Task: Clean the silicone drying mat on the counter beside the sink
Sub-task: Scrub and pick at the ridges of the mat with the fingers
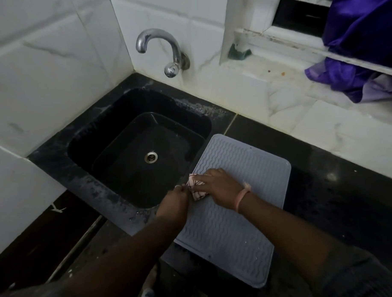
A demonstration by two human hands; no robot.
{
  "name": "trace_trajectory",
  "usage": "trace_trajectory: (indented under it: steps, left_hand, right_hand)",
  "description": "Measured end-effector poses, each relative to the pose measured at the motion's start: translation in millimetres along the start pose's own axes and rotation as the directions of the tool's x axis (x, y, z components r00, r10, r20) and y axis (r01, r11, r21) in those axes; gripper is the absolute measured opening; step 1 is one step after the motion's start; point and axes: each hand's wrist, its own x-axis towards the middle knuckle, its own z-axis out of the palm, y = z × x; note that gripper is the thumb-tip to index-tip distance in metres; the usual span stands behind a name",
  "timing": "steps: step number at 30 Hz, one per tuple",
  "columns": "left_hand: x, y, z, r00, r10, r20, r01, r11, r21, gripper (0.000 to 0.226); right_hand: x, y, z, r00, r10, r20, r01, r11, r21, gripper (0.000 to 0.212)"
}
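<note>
2 bare forearms reach in from the near edge of the view, meeting over the grey silicone drying mat [233, 216], which lies flat on the black counter [325, 201] just to the right of the sink, its near end hanging slightly past the counter edge. The right hand [218, 187], a pink band [243, 195] at its wrist, presses a folded pink-and-white patterned cloth [197, 188] down on the mat's wavy ridges near its left edge, fingers bent over the cloth. The left hand [174, 204] sits at that same edge, its fingertips pinching the cloth's corner. Beyond them the black sink [114, 133] sits dry-looking, a steel drain [151, 156] at its middle and pale residue along its rim. Farther back a chrome tap [162, 49] curves out of the white marbled wall tiles [43, 71]. To the right, on the window ledge [265, 70], rests a green sponge [239, 53], and purple fabric [360, 44] drapes over the window frame.
</note>
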Motion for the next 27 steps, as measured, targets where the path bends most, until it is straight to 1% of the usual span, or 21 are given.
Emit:
trace_trajectory:
  steps: [2,4,6,7,8,9,10,11,12,13,14,15,16,18,20,22,24,26,27]
  left_hand:
    - [4.6,-1.0,3.1,1.000,-0.027,0.006,0.027,0.997,-0.070,0.037]
    - [10.8,-1.9,4.2,0.999,-0.034,0.022,0.036,0.995,-0.095,0.035]
    - [14.5,-2.8,3.9,0.998,-0.037,0.046,0.042,0.995,-0.096,0.035]
    - [16.1,-1.8,3.2,0.996,-0.051,0.071,0.057,0.995,-0.084,0.036]
    - [17.3,-0.3,1.7,0.995,-0.057,0.085,0.063,0.995,-0.073,0.037]
    - [19.7,1.5,0.2,0.993,-0.062,0.101,0.069,0.996,-0.061,0.038]
    - [22.5,2.4,-1.3,0.991,-0.064,0.122,0.070,0.997,-0.043,0.038]
    - [25.8,4.5,-2.9,0.987,-0.067,0.148,0.072,0.997,-0.027,0.038]
    - [28.8,7.5,-5.3,0.983,-0.070,0.171,0.074,0.997,-0.016,0.037]
    - [31.8,11.6,-7.4,0.977,-0.080,0.195,0.083,0.997,-0.008,0.036]
    - [35.2,16.8,-9.4,0.973,-0.094,0.211,0.098,0.995,-0.007,0.035]
    - [39.1,21.8,-10.8,0.974,-0.104,0.201,0.110,0.994,-0.017,0.035]
    - [44.5,26.4,-11.7,0.981,-0.106,0.161,0.112,0.993,-0.030,0.035]
    - [54.9,34.1,-12.4,0.993,-0.087,0.078,0.090,0.995,-0.040,0.037]
    - [60.5,37.5,-11.6,0.996,-0.069,0.054,0.071,0.997,-0.034,0.040]
    - [63.0,37.0,-8.3,0.997,-0.060,0.058,0.061,0.998,-0.018,0.043]
    - [65.4,35.5,-6.9,0.994,-0.065,0.085,0.066,0.998,-0.006,0.042]
    - [68.8,35.4,-10.1,0.987,-0.076,0.140,0.080,0.997,-0.019,0.035]
    - [71.0,35.3,-11.2,0.983,-0.079,0.165,0.084,0.996,-0.025,0.032]
  right_hand:
    - [9.6,27.9,-4.1,0.997,0.078,0.020,-0.078,0.997,0.006,0.056]
    - [21.5,53.5,-8.9,0.970,0.245,0.004,-0.244,0.966,0.082,0.051]
    - [36.6,78.2,-10.8,0.923,0.384,0.005,-0.378,0.908,0.178,0.049]
    - [43.4,88.2,-14.9,0.902,0.432,0.012,-0.420,0.870,0.259,0.052]
    - [49.3,95.0,-19.5,0.882,0.472,0.010,-0.446,0.826,0.344,0.061]
    - [54.1,97.9,-24.3,0.856,0.516,0.023,-0.481,0.780,0.400,0.065]
    - [58.5,96.3,-30.9,0.834,0.549,0.047,-0.525,0.765,0.372,0.060]
    - [62.4,93.5,-35.3,0.820,0.571,0.034,-0.550,0.772,0.317,0.051]
    - [63.6,86.0,-40.1,0.821,0.571,-0.013,-0.547,0.793,0.268,0.046]
    - [61.6,75.8,-42.8,0.842,0.533,-0.084,-0.496,0.826,0.269,0.043]
    - [55.7,62.1,-43.2,0.867,0.480,-0.136,-0.421,0.851,0.315,0.044]
    - [49.0,49.6,-37.3,0.899,0.413,-0.144,-0.343,0.871,0.352,0.045]
    - [41.7,37.5,-28.1,0.934,0.326,-0.149,-0.257,0.899,0.355,0.044]
    - [26.8,19.7,-15.0,0.978,0.167,-0.127,-0.132,0.960,0.247,0.040]
    - [17.9,16.0,-11.9,0.980,0.125,-0.157,-0.087,0.969,0.232,0.039]
    - [22.2,30.9,-7.6,0.979,0.058,-0.193,-0.022,0.983,0.182,0.041]
    - [32.8,59.1,-2.1,0.988,-0.037,-0.149,0.052,0.994,0.097,0.045]
    - [43.8,92.5,-0.4,0.994,0.001,-0.110,0.012,0.993,0.116,0.040]
    - [46.5,106.0,-8.1,0.994,0.046,-0.102,-0.029,0.987,0.161,0.038]
